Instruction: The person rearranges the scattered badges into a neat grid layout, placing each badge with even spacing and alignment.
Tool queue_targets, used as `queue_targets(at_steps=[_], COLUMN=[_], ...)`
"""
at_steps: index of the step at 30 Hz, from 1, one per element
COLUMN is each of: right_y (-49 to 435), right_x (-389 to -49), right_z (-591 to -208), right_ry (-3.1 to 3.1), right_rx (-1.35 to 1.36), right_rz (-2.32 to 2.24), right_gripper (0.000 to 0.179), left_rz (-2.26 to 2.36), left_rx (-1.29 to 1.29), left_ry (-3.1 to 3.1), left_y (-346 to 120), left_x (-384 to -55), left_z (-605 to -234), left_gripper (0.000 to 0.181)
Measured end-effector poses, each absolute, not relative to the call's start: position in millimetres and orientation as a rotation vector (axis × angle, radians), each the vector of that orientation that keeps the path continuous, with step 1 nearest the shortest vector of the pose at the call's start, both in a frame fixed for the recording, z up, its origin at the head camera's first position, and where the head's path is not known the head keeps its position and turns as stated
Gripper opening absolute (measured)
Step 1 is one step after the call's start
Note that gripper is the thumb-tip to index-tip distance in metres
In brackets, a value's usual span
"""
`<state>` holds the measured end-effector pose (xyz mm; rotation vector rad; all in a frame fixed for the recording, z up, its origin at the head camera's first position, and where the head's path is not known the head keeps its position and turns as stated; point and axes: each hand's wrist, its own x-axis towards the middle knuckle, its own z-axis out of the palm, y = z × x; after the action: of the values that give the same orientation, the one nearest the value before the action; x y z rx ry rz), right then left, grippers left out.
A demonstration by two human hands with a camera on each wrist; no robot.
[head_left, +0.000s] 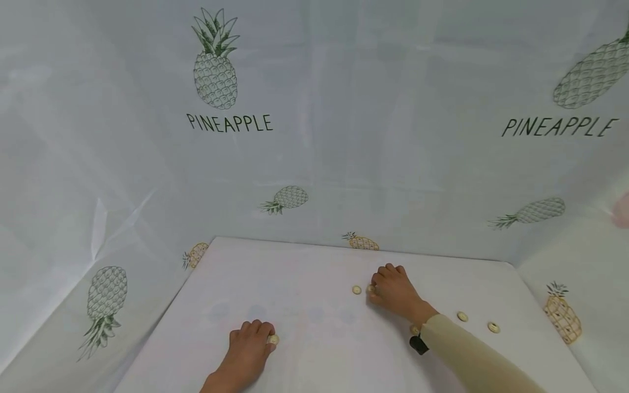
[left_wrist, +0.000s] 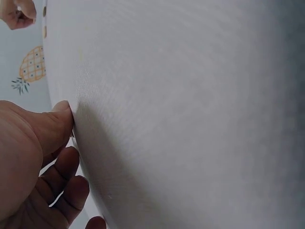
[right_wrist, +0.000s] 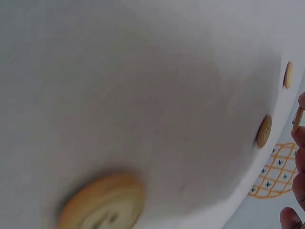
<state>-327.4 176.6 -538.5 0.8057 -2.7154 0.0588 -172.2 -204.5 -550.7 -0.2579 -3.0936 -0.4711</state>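
In the head view my left hand (head_left: 245,350) holds a round wooden button (head_left: 273,339) at its thumb and index finger. The left wrist view shows that thumb (left_wrist: 59,121) close at the white surface, with the button mostly hidden. My right hand (head_left: 397,290) reaches farther forward, fingers curled down beside a button (head_left: 371,288). In the right wrist view its fingertips pinch a thin button (right_wrist: 298,118) seen edge-on. Another button (head_left: 356,290) lies just left of the fingers. Under the right wrist lies one more button (head_left: 414,329), large and blurred in the right wrist view.
Two buttons, one nearer (head_left: 462,316) and one farther right (head_left: 493,327), lie beyond my right sleeve (head_left: 472,355). A small black device (head_left: 419,345) sits at that wrist. A pineapple-printed white sheet (head_left: 344,136) rises behind and beside the white tabletop (head_left: 314,273).
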Motion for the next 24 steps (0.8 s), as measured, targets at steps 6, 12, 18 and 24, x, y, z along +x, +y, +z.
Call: queue_targets(at_steps=[6, 12, 18, 24], right_y=[148, 121, 100, 89], right_x=[-333, -336, -340, -346], right_z=[-541, -542, -542, -546], right_ry=[-2.736, -2.716, -2.754, -2.798], right_rx=[0.841, 0.874, 0.884, 0.896], right_rz=[0.080, 0.164, 0.150, 0.165], right_gripper=[0.023, 0.019, 0.021, 0.020], left_rz=[-0.459, -0.457, -0.473, -0.487], left_rx=[-0.265, -0.275, -0.309, -0.322], left_ry=[-3.084, -3.071, -3.050, -3.049], left_y=[-205, -207, -208, -209], left_x=[-173, -173, -170, -170], left_z=[-552, -555, -553, -549], left_gripper=[0.025, 0.025, 0.023, 0.023])
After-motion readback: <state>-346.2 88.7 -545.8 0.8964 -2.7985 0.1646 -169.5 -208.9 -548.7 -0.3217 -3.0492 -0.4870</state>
